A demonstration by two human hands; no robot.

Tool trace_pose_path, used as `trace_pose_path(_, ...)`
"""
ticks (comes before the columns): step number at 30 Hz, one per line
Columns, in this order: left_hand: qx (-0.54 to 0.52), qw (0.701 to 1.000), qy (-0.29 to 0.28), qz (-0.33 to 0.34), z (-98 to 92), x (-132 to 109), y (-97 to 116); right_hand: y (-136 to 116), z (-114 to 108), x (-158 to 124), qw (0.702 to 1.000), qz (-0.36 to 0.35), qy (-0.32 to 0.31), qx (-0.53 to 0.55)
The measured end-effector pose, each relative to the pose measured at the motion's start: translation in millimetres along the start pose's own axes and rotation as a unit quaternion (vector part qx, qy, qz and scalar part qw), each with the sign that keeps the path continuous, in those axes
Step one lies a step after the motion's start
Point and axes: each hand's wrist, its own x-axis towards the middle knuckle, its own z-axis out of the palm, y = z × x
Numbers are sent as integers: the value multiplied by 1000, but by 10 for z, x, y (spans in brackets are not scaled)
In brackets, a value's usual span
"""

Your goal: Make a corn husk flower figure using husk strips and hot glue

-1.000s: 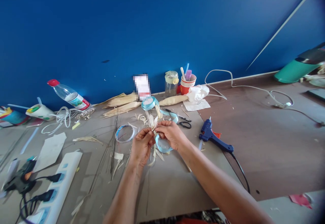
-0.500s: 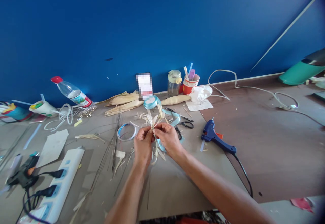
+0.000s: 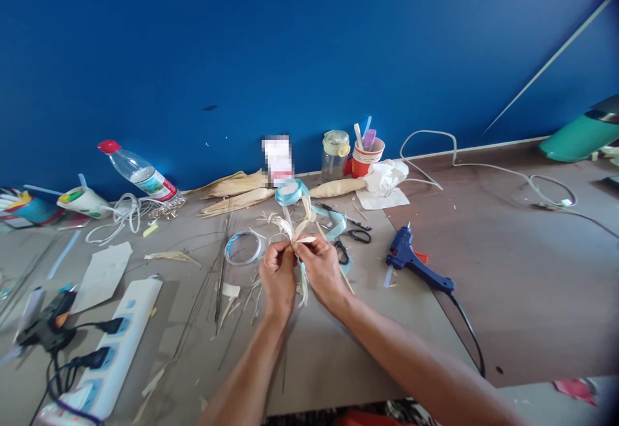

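Both hands meet over the middle of the table, fingertips nearly touching. My left hand (image 3: pixel 279 278) is closed in a pinch on the base of a bundle of pale husk strips (image 3: pixel 286 225). Across from it, my right hand (image 3: pixel 323 270) pinches the same bundle, with one pale strip lying over its fingers. The strips fan out above the fingers, and some hang down between the hands. Just behind lies a roll of light blue ribbon (image 3: pixel 289 192), its loose end curling to the right beside black-handled scissors (image 3: pixel 359 236).
A blue glue gun (image 3: pixel 418 261) lies on the right. Left are a tape roll (image 3: pixel 242 248), thin dark wires (image 3: pixel 220 271) and a white power strip (image 3: pixel 123 342). Along the wall stand a tilted bottle (image 3: pixel 145 178), a glass jar (image 3: pixel 334 158) and stacked paper cups (image 3: pixel 367 157).
The strips between my fingers have shifted, and one now points right across my right hand. A thin stick now shows beside my right hand. The whole view has moved slightly.
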Motion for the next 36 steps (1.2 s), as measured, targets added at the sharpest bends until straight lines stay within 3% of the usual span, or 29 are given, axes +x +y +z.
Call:
trace_pose_path(4,-4,1000,-1,-13,18,3,29,32,-6,23,1000,11,-1,6)
trace_pose_path(12,-225,970,-22,-88,20,95,6,-2,-33,71,998,48,-29,41)
trace_pose_path(20,-271,953,-34,-134,10,116,83,3,-37,65,999,32,-33,7)
trace_pose_path(25,-284,946,-32,-152,-20,139,103,8,-71,86,996,13,-40,-84)
trace_pose_path(28,-288,944,-25,-157,-58,169,88,-21,-91,72,981,-13,-71,-182)
trace_pose_path(32,-283,946,-7,-160,-99,200,76,-28,-116,26,932,-46,-113,-342)
trace_pose_path(36,-268,952,0,-150,-106,206,87,46,-135,-4,902,-66,-153,-398)
